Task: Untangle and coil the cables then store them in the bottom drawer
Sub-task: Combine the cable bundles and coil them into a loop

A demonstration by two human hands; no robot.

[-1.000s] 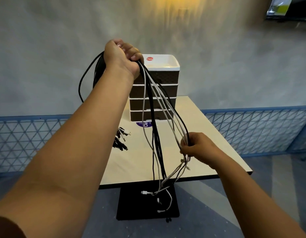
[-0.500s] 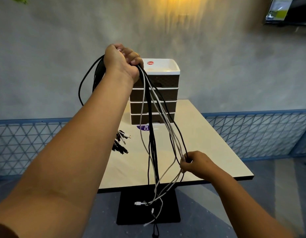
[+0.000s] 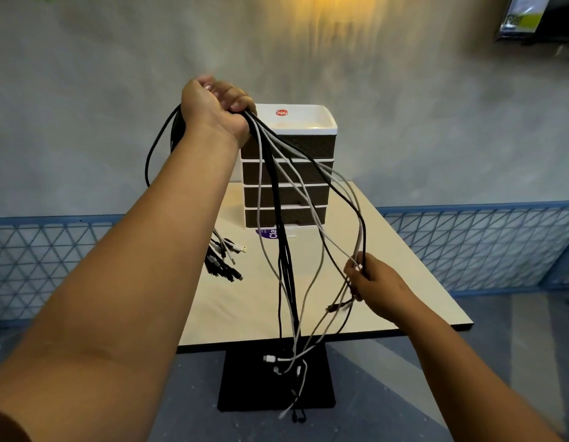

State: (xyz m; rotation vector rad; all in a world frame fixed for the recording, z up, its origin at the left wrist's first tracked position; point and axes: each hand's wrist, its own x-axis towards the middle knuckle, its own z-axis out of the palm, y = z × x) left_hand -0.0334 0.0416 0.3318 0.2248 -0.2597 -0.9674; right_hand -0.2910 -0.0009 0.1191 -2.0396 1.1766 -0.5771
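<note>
Since half a second ago our right hand has risen a little and swung outward to the right, drawing a few strands away from the hanging bunch so they bow out in a wider arc, while our left hand stays raised in about the same place. We hold the bundle of cables high in that left hand, fingers curled tight round the gathered strands in front of the drawer unit — black loops hang behind the wrist on the left, and black and white strands fall down past the front of the drawers. Our right hand is closed on a few of the strands, white and black, over the right part of the table, thumb and fingers wrapped round them. Below it the loose ends dangle past the table's near edge, with white plugs showing against the black table base and the lowest tips hanging in front of the floor. More cable ends lie on the tabletop to the left of the drawer unit, partly hidden behind our left forearm. All four drawers look pushed in — the bottom drawer sits just above a purple sticker on the table.
</note>
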